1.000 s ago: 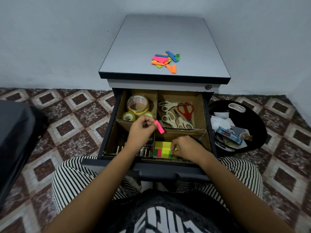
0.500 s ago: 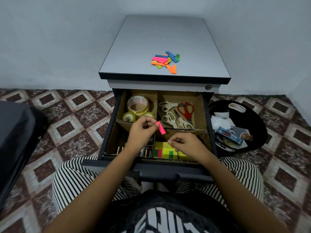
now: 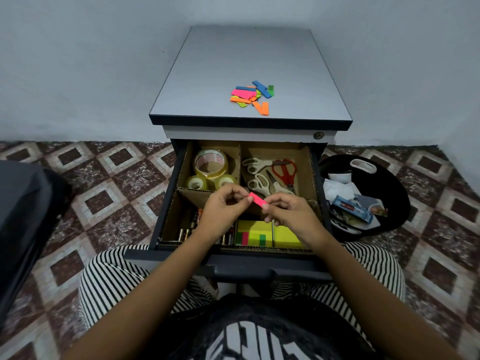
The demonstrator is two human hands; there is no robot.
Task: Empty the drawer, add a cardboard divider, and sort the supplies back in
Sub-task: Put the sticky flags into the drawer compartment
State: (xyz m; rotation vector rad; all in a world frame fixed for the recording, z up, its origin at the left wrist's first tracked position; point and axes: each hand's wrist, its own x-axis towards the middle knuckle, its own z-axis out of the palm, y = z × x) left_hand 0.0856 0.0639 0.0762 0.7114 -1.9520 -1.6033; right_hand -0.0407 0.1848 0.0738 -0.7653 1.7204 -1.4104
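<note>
The open drawer (image 3: 167, 216) holds a cardboard divider (image 3: 240, 157) that splits it into compartments. Tape rolls (image 3: 210, 166) lie back left, scissors (image 3: 270, 175) back right, batteries and pens (image 3: 188, 227) front left, yellow sticky-note pads (image 3: 259, 233) front right. Above the drawer's middle, my left hand (image 3: 223, 211) and my right hand (image 3: 291, 215) pinch the two ends of one pink sticky flag (image 3: 257, 199). A pile of coloured sticky flags (image 3: 253, 96) lies on the cabinet top (image 3: 207, 74).
A black round tray (image 3: 389, 183) with papers, a blue packet and small items sits on the tiled floor right of the drawer. A dark object (image 3: 23, 216) stands at the left edge. My striped knees flank the drawer front.
My right hand has risen from the sticky-note pads in the front right compartment and taken the free end of the pink flag. My left hand stays in place, still holding it.
</note>
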